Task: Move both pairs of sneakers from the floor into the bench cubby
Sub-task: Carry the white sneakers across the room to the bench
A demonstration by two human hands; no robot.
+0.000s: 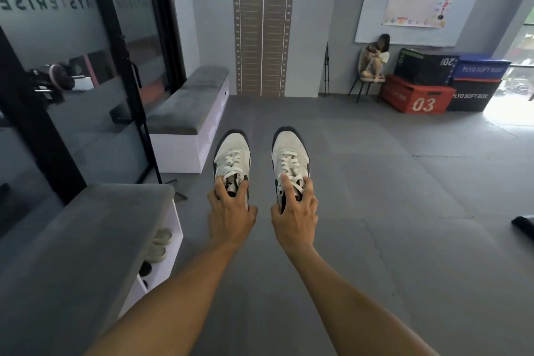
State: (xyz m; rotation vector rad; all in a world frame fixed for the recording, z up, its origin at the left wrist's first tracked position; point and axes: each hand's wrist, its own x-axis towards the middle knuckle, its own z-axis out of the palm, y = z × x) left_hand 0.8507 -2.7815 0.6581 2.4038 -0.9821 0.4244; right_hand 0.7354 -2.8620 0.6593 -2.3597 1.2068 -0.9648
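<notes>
We hold two white lace-up sneakers with dark trim above the grey mat floor [375,211], right of the near bench [72,240]. Our left hand [231,217] clamps its fingers on the left sneaker [232,153]; our right hand [294,220] clamps on the right sneaker [290,150]. Two pale shoes [160,244] sit in the padded bench's white cubby.

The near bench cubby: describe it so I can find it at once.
Two grey-cushioned white benches line the glass wall on the left. Take the near bench, beside the left hand. Its cubby already holds pale shoes; the far bench shows no shoes.
</notes>
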